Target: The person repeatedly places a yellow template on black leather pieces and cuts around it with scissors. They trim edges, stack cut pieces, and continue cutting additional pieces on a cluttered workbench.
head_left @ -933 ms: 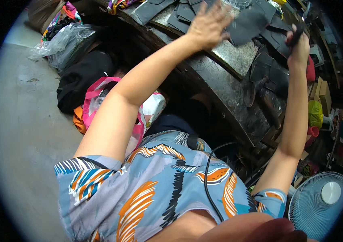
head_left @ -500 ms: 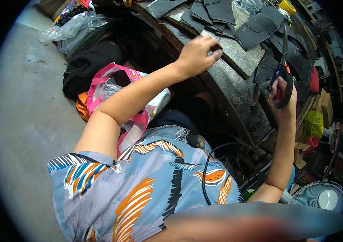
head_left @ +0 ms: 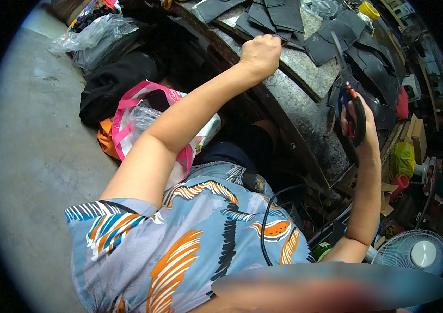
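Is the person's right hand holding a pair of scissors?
Yes, the right hand grips scissors with red and blue handles, blades pointing up over the dark cut pieces.

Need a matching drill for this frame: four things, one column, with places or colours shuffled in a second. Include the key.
Things:
1. scissors
2. dark cut pieces
3. electric fan
4. pink bag

Descriptions:
A. on the floor beside the bench, under the left arm
B. low right corner, white
C. held in the right hand
D. lying on the stone benchtop, by the left hand

Pairs: 1-C, 2-D, 3-B, 4-A
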Demonstrator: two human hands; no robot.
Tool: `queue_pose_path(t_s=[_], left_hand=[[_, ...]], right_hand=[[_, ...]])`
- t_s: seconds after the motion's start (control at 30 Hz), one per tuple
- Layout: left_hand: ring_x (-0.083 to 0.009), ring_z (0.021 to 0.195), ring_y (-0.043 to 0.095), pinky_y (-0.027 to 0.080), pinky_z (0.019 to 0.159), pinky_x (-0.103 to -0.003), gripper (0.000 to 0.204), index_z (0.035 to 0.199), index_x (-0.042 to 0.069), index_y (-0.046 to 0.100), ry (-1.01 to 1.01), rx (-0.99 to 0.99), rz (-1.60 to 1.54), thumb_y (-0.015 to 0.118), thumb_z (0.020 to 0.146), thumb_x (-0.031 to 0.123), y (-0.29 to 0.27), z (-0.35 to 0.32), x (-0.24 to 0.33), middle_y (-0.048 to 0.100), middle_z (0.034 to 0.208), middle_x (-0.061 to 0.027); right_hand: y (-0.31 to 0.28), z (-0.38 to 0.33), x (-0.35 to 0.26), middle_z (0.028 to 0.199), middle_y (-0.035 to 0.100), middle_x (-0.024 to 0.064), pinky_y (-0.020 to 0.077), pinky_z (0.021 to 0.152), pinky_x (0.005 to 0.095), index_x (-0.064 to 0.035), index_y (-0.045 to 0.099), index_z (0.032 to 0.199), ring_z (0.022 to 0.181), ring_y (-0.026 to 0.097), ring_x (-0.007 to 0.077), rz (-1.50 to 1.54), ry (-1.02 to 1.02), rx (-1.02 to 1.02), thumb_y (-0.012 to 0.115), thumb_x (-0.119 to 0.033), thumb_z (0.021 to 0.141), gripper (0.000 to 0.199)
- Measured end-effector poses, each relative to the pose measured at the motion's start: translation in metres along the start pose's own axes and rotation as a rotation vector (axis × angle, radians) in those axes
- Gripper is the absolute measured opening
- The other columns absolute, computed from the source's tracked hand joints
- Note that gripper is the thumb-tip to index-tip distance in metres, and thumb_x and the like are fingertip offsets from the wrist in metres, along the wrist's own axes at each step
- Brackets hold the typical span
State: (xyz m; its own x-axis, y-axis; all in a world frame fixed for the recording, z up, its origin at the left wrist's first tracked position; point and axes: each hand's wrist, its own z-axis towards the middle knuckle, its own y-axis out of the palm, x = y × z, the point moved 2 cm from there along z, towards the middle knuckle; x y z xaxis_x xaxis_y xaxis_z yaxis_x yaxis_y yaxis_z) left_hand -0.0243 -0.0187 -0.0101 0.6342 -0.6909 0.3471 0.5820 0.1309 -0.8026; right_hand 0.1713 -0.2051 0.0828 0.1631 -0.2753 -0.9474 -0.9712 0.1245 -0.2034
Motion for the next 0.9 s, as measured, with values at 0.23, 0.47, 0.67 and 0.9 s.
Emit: queue_pose_path(t_s=[0.23, 0.47, 0.67, 0.9], left_hand=[[-0.0075, 0.059, 0.055, 0.041, 0.051, -0.021, 0.013, 0.094, 0.005, 0.060, -0.613, -0.336, -1.038, 0.059, 0.097, 0.018, -0.013, -0.029, -0.023, 0.061, 0.069, -0.0010], [-0.0083, 0.058, 0.051, 0.038, 0.050, -0.023, 0.012, 0.088, 0.008, 0.060, -0.841, -0.358, -1.588, 0.061, 0.096, 0.016, -0.024, -0.050, -0.025, 0.059, 0.070, 0.0007], [-0.0090, 0.056, 0.049, 0.037, 0.047, -0.022, 0.010, 0.090, 0.006, 0.057, -0.804, -0.311, -1.616, 0.060, 0.097, 0.014, -0.026, -0.055, -0.025, 0.055, 0.069, -0.0002], [-0.0083, 0.051, 0.046, 0.033, 0.044, -0.023, 0.010, 0.089, 0.005, 0.058, -0.734, -0.347, -1.613, 0.060, 0.095, 0.013, -0.035, -0.062, -0.023, 0.054, 0.066, -0.0001]], right_hand=[[-0.004, 0.044, -0.001, 0.072, 0.056, 0.0016, 0.0449, 0.049, 0.0251, -0.0040, 0.059, 0.110, 0.054, 0.053, 0.0095, -0.178, 0.368, -0.294, 0.059, -0.051, 0.094, 0.049], [0.030, 0.084, -0.036, 0.071, 0.053, -0.0009, 0.0393, 0.047, 0.0240, -0.0055, 0.061, 0.113, 0.055, 0.050, 0.0084, -0.692, 0.248, -0.485, 0.056, -0.062, 0.092, 0.061], [0.037, 0.106, -0.051, 0.062, 0.049, -0.0025, 0.0342, 0.047, 0.0252, -0.0020, 0.064, 0.099, 0.053, 0.046, 0.0064, -1.046, -0.017, -0.319, 0.068, -0.049, 0.087, 0.049], [0.010, 0.110, -0.041, 0.076, 0.057, 0.0009, 0.0434, 0.070, 0.0270, 0.0011, 0.063, 0.090, 0.073, 0.050, 0.0090, -1.030, -0.016, -0.400, 0.071, -0.036, 0.085, 0.038]])
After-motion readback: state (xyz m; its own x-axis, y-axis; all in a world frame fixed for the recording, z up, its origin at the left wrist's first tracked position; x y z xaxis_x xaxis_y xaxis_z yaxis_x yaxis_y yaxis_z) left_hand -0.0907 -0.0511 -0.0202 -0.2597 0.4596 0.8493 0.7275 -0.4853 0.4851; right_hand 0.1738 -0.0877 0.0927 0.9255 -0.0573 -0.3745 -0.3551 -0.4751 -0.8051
